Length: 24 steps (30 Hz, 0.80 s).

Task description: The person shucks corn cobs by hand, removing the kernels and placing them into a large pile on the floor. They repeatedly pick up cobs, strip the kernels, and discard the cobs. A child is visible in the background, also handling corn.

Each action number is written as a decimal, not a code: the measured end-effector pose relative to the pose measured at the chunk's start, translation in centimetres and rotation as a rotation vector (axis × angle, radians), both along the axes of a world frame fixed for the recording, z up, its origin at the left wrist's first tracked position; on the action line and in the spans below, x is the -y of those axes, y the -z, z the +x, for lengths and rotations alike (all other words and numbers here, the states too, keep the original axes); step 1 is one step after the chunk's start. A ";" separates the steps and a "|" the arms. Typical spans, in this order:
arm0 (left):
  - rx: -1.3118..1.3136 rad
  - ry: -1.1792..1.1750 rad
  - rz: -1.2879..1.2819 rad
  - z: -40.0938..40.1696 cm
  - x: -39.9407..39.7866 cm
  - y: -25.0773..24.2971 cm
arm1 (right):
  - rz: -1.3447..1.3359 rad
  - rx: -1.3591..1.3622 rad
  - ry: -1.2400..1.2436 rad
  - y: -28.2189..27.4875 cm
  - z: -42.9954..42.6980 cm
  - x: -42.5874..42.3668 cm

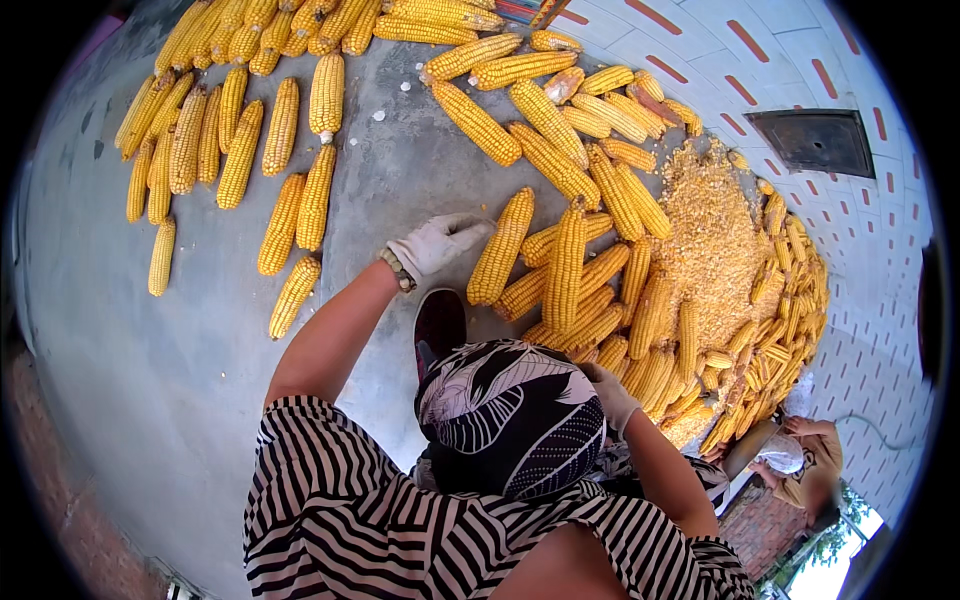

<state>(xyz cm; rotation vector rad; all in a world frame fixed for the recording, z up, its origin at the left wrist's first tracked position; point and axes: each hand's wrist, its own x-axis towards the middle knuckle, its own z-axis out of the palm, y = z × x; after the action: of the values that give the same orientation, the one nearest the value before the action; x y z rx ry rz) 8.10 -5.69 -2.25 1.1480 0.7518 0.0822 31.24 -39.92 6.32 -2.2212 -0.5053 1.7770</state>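
Note:
My left hand point(442, 244), in a pale glove with a beaded bracelet at the wrist, reaches over the grey floor. Its fingertips point at the side of a yellow corn cob point(502, 246), close to it or touching; the hand seems to hold nothing. Beside the patterned black-and-white cap point(514, 420), my gloved right hand point(615, 401) is partly hidden, near the lower cobs of the heap. What its fingers do cannot be seen. Husked cobs point(574, 262) lie crosswise on one another before me, next to a mound of loose kernels point(709, 232).
More cobs point(240, 154) lie in loose rows at the upper left. The heap point(795, 300) runs along a tiled wall point(840, 217) with a dark metal panel point(814, 142). A dark shoe point(440, 322) stands near my left hand. Another person point(810, 465) is at the lower right.

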 end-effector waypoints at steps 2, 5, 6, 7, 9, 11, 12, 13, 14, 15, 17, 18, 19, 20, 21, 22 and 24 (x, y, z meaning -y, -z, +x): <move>-0.182 -0.252 0.553 -2.2 -0.2 0.9 | -0.043 0.005 0.049 0.3 0.8 1.5; -0.609 -0.512 1.212 -8.5 -3.6 0.4 | -0.122 0.171 -0.075 1.0 2.0 4.6; -0.775 -0.518 1.317 -12.0 -4.3 1.7 | -0.118 0.178 -0.143 0.0 1.5 3.7; -1.001 -0.414 1.169 -13.5 -4.9 1.6 | -0.053 0.193 -0.237 1.1 1.6 4.8; -1.262 -0.164 1.025 -15.9 -5.5 2.3 | 0.022 0.201 -0.383 2.9 1.8 5.9; -1.181 -0.154 0.907 -16.7 -7.0 2.7 | 0.068 0.219 -0.532 3.3 1.5 5.4; -1.192 -0.123 0.880 -16.4 -7.5 2.4 | 0.115 0.240 -0.639 4.2 1.5 5.5; -1.158 -0.109 0.846 -16.7 -8.0 2.6 | 0.185 0.173 -0.544 4.7 1.2 5.5; -1.153 -0.089 0.846 -17.1 -8.2 2.9 | 0.251 0.100 -0.454 5.0 0.9 5.5; -1.149 -0.072 0.849 -17.3 -8.3 3.0 | 0.264 -0.099 -0.091 4.8 0.0 4.2; -1.164 -0.060 0.857 -16.8 -8.6 3.4 | -0.056 -0.370 0.976 5.5 -1.2 1.5; -1.153 -0.080 0.896 -16.7 -8.6 3.8 | -0.003 -0.374 1.057 6.0 -1.1 1.1; -1.153 -0.089 0.915 -16.8 -8.7 4.2 | 0.050 -0.375 1.136 6.5 -0.9 0.7; -1.154 -0.095 0.910 -16.8 -8.4 4.1 | 0.049 -0.403 1.137 6.6 -0.2 -0.2; -1.138 -0.097 0.905 -16.2 -8.2 3.9 | 0.055 -0.417 1.147 6.3 0.4 -0.7; -1.154 -0.097 0.905 -15.6 -8.0 3.4 | -0.003 -0.342 1.189 6.8 0.7 -1.3; -1.173 -0.103 0.927 -16.0 -7.9 3.6 | 0.003 -0.304 1.203 4.9 0.3 -3.1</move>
<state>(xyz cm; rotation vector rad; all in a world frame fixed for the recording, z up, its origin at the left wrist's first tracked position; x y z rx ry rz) -7.93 2.18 -5.84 2.0552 1.9330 -0.2067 31.53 -36.84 1.44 -1.5453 0.7489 1.3069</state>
